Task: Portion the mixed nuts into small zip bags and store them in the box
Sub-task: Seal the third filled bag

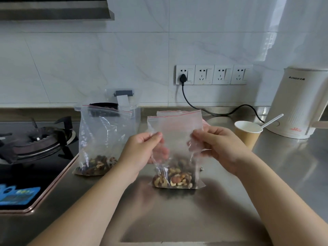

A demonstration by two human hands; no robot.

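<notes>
A clear zip bag (pixel 177 126) with a red seal line stands upright on the steel counter in front of me, mixed nuts (pixel 174 178) heaped in its bottom. My left hand (pixel 142 148) pinches its left side and my right hand (pixel 218 146) pinches its right side, both about halfway up. A second zip bag (pixel 101 135) with nuts in its bottom stands to the left, leaning against a clear plastic box (pixel 131 110) whose lid with a grey latch is tipped up behind it.
A gas hob (pixel 35 139) lies at the left. A paper cup (pixel 247 134) with a white spoon (pixel 271 120) stands at the right, beside a white kettle (pixel 300 103). A black cable (pixel 204 107) runs along the wall from a socket.
</notes>
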